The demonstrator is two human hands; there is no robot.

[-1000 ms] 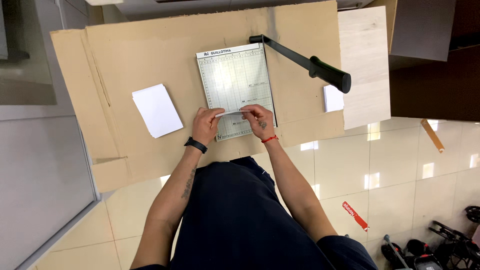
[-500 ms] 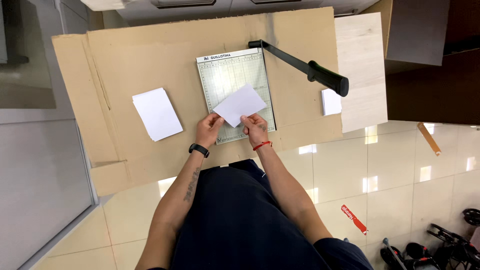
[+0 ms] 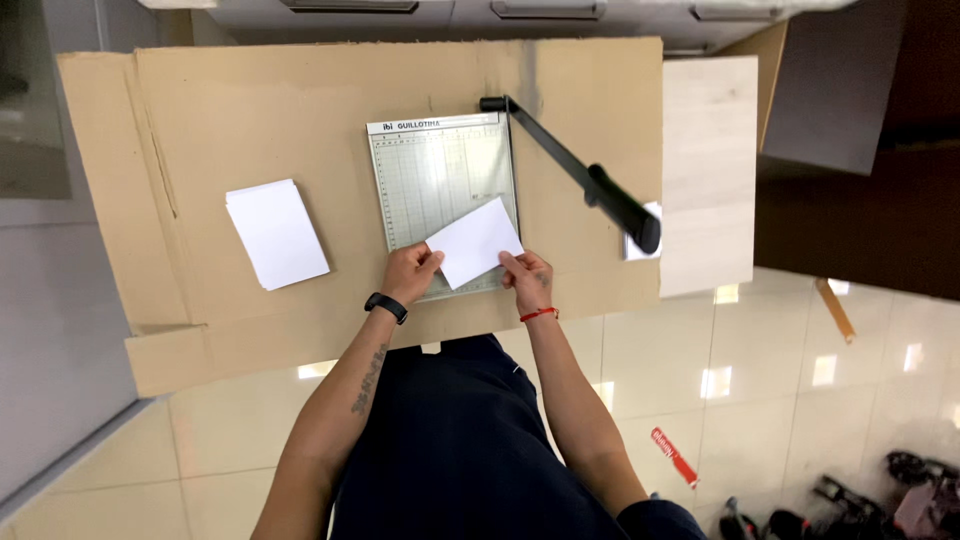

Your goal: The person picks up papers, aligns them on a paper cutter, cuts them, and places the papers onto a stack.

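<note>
The white card (image 3: 474, 242) has come up off the paper cutter (image 3: 443, 190) and turned a bit since a moment ago. Now I hold it tilted over the near end of the cutter. My left hand (image 3: 408, 274) pinches its left corner and my right hand (image 3: 527, 280) pinches its lower right edge. The cutter's black arm (image 3: 590, 183) stands open to the right. A stack of white cards (image 3: 276, 233) lies left of the cutter on the desk (image 3: 220, 120). I think I am lining up the card; next it needs to lie flat and straight against the cutter's edge.
</note>
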